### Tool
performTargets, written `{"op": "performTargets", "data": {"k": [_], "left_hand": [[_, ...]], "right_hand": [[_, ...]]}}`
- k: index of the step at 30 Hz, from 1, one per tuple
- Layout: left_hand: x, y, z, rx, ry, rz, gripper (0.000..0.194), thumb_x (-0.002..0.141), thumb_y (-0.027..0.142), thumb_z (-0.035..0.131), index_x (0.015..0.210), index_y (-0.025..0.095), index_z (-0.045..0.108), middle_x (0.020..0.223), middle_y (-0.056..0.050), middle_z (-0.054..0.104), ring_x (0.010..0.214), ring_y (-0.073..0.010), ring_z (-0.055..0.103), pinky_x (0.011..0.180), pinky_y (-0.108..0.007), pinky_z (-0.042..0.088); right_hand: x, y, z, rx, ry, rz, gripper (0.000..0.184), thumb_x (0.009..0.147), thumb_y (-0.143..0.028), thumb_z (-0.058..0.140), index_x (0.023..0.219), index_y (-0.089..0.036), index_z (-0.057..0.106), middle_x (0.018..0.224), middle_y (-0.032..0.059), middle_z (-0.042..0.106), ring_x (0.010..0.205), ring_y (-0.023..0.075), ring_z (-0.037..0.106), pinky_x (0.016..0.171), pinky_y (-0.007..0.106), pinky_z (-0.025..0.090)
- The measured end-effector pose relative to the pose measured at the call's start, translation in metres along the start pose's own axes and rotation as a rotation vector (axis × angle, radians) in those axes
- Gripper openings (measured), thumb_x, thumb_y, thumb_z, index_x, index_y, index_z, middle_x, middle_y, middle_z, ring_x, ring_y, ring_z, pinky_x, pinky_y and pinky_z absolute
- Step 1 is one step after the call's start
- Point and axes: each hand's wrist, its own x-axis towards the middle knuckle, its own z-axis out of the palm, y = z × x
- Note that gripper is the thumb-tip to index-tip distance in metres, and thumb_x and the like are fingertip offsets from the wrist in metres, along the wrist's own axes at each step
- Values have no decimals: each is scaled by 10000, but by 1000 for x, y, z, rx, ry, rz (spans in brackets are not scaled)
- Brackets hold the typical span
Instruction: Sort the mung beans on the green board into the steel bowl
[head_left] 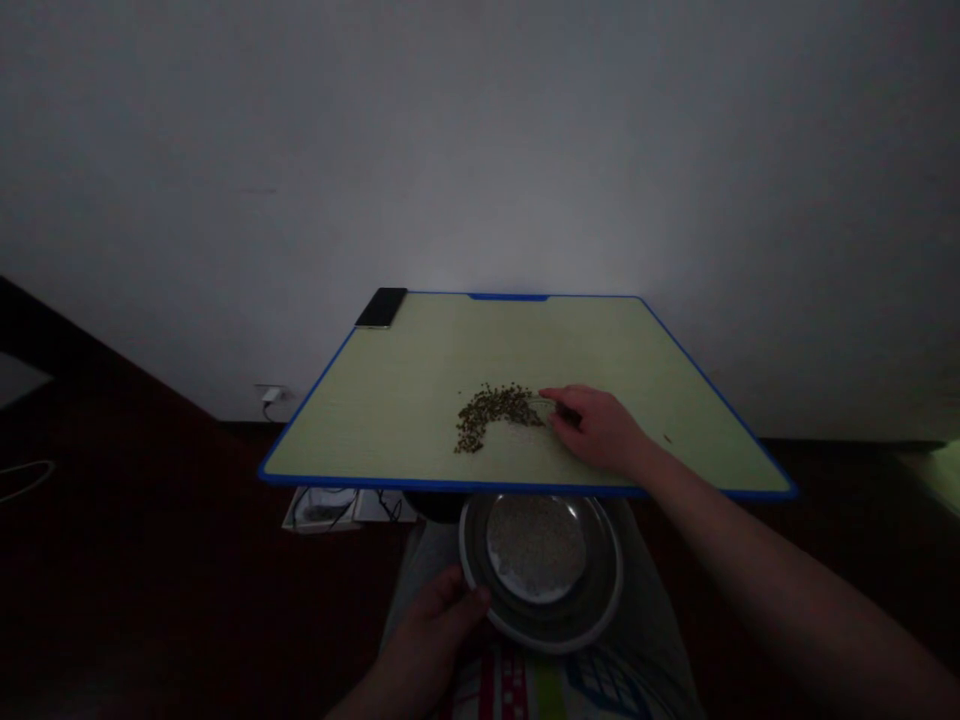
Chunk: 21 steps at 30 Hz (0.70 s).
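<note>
Tabletop [637, 370] taken as reference. A loose, curved spread of small brown grains [487, 412] lies on it, nearer its front edge than its back. The right hand [596, 430] is over the tabletop at the right end of this spread, index finger extended, the others curled; in this dim light it cannot be determined whether anything is pinched in them. The left hand [427, 630], well apart from the right, is below the tabletop's front edge, clamped on the rim of a metal bowl [613, 590] with pale, grainy contents [536, 545]. A phone [382, 308] rests at the tabletop's far left corner.

Handling findings: fingering should be light and low to the tabletop, taking few grains at once and working inward from the spread's margin, lest grains scatter. The bowl should be held level, close under the front edge.
</note>
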Motion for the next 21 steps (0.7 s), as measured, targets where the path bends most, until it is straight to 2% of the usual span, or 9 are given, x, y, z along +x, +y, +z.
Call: {"op": "performTargets", "data": {"k": [9,12,16,21], "left_hand": [[-2,2,-2,-36,19,-17,210,773,304,744,964,216,747,1017,-61,803,1112,-312,679,1045,-486,444],[-2,3,-2,-42,4,-1,267,772,315,746,1014,201,743,1055,-84,794,1119,-310,675,1050,-476,442],[-3,4,0,-43,19,-8,258,752,328,765,970,190,752,1047,-99,793,1114,-311,677,1044,-456,449],[-2,2,-4,-12,-8,-6,281,768,324,753,1024,207,756,1056,-86,794,1089,-303,689,1051,-464,435]], "right_hand": [[3,-3,-3,3,-28,20,406,860,-189,519,1228,-100,666,843,101,702,736,189,613,710,318,464],[7,-5,-3,3,-44,4,410,859,-169,519,1235,-91,663,852,106,710,758,190,620,732,316,461],[15,-5,0,20,-56,-20,410,851,-151,531,1235,-111,667,906,105,723,782,178,619,743,298,451],[19,-2,2,53,-89,-43,419,843,-140,567,1250,-119,662,846,80,706,750,164,594,730,288,435]]}}
